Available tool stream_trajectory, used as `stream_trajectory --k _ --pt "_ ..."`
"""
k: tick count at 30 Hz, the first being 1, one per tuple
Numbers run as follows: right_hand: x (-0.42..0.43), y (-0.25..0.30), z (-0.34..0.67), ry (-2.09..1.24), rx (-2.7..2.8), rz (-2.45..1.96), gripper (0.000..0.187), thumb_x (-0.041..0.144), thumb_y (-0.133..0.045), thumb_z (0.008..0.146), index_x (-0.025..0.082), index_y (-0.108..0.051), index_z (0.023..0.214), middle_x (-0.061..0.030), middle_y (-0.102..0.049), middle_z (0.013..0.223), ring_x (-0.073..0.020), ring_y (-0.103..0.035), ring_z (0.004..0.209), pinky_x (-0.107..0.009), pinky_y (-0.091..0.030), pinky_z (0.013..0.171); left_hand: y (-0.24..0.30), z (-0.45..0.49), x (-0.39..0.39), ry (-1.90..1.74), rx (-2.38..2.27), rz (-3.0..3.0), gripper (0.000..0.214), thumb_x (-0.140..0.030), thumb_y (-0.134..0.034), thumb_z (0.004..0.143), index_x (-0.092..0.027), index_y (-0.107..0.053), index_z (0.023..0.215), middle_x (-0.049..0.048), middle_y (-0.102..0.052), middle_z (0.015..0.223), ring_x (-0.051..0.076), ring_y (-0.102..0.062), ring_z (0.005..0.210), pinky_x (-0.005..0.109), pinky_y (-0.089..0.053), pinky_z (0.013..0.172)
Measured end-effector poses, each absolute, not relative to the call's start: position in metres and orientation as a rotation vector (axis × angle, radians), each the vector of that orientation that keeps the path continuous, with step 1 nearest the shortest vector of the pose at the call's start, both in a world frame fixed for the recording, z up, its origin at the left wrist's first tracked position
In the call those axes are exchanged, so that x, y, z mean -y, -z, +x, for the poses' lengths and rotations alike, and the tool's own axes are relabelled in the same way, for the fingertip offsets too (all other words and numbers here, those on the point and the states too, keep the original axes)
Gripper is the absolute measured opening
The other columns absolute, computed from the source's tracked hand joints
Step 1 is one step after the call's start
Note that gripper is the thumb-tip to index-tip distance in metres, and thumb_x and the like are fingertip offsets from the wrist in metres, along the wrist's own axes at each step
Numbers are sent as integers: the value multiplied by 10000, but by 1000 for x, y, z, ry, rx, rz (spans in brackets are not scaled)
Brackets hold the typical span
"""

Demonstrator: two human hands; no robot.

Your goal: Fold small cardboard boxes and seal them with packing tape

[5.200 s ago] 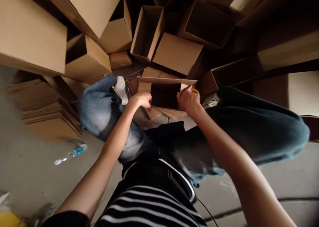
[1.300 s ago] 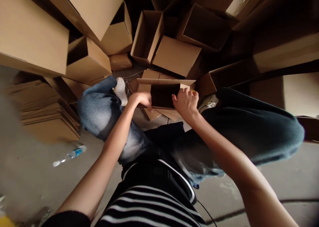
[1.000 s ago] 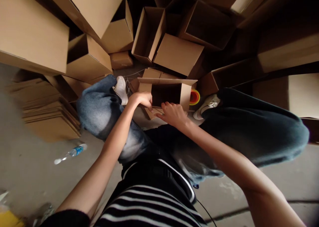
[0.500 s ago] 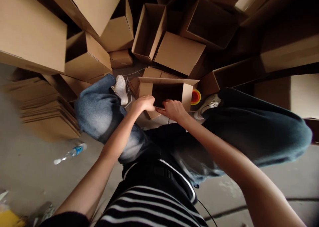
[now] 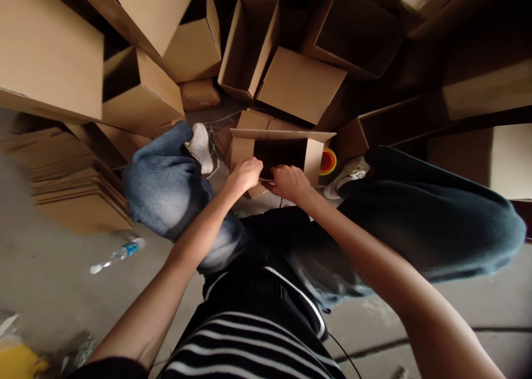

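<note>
I sit on the floor with my legs spread, and a small open cardboard box [image 5: 311,152] stands between my feet. My left hand [image 5: 246,174] is closed on the box's near edge, left of the dark opening. My right hand [image 5: 289,182] is right beside it, fingers curled over the same near flap. Flat cardboard pieces [image 5: 255,190] lie under the box. A red and yellow tape roll [image 5: 328,160] sits just right of the box, beside my right shoe [image 5: 348,174].
Many open and closed cardboard boxes [image 5: 299,82] are piled ahead and to both sides. A stack of flattened cartons [image 5: 78,185] lies at the left. A plastic water bottle [image 5: 118,254] rests on the concrete floor. Something yellow [image 5: 16,362] is at the bottom left.
My right hand has left the box's right wall and come down to the near flap, uncovering the tape roll. My left hand has slid right along the near edge to meet it.
</note>
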State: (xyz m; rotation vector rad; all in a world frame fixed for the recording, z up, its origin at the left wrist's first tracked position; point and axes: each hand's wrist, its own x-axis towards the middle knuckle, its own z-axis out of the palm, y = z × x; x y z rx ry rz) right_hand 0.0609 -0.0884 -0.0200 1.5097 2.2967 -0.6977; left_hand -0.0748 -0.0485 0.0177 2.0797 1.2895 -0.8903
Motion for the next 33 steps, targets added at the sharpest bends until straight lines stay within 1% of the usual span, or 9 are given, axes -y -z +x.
stream_trajectory --k 3,6,11,15,20,23,25,30,33 --pt "86 22 62 696 -2288 1501 503 557 -520 938 122 -724 1087 -192 -744 1009 -316 -713 944 -326 -476 726 -16 -72 42 932 -1256 2048 324 -110 -691 799 -96 -741 1118 173 -730 1146 265 -677 1127 254 -523 915" --pt "82 23 63 707 -2278 1494 517 581 -529 931 134 -737 1088 -191 -750 984 -315 -708 951 -330 -476 734 -16 -72 37 958 -1248 2004 341 -149 -751 764 -96 -752 1101 173 -740 1113 272 -694 1087 261 -535 880" --pt "74 21 63 718 -2297 1496 608 651 -453 945 139 -752 1076 -201 -751 967 -319 -709 953 -337 -478 746 -22 -80 38 868 -1335 1993 336 -295 -756 794 -95 -771 1064 190 -748 1050 300 -717 1012 288 -544 808" --pt "73 23 60 717 -2300 1467 660 685 -432 937 122 -751 1065 -209 -747 969 -326 -707 965 -337 -477 750 -21 -85 40 807 -1367 1977 342 -349 -758 789 -115 -782 1037 182 -754 1043 291 -726 966 279 -535 737" --pt "80 19 57 715 -2277 1436 596 615 -427 974 120 -705 1154 -198 -729 1074 -303 -704 981 -331 -472 747 -16 -84 38 844 -1303 2015 312 -344 -785 756 -136 -796 988 157 -769 1011 275 -716 985 269 -526 745" --pt "82 6 65 636 -2262 1464 633 623 -407 980 85 -688 1158 -216 -709 1112 -322 -678 1047 -338 -475 754 -14 -81 39 786 -1282 2025 297 -338 -784 752 -131 -798 964 153 -773 957 276 -720 961 281 -524 747" --pt "80 -6 75 583 -2256 1498 681 659 -435 956 61 -666 1186 -232 -698 1136 -339 -646 1113 -335 -475 782 -14 -79 40 746 -1266 2030 274 -347 -785 746 -136 -800 922 143 -773 910 273 -727 933 285 -522 746" --pt "70 -30 98 740 -2076 1603 688 740 -508 877 121 -703 1106 -188 -717 1117 -308 -684 1009 -336 -481 783 -13 -76 40 765 -1266 2028 205 -352 -793 734 -192 -798 861 82 -776 879 237 -735 900 254 -514 727" --pt "68 -37 107 748 -2007 1632 706 764 -582 809 132 -707 1098 -189 -726 1069 -324 -691 975 -351 -482 770 -13 -76 38 776 -1257 2041 209 -324 -790 730 -184 -799 884 87 -781 911 235 -735 891 251 -504 702"
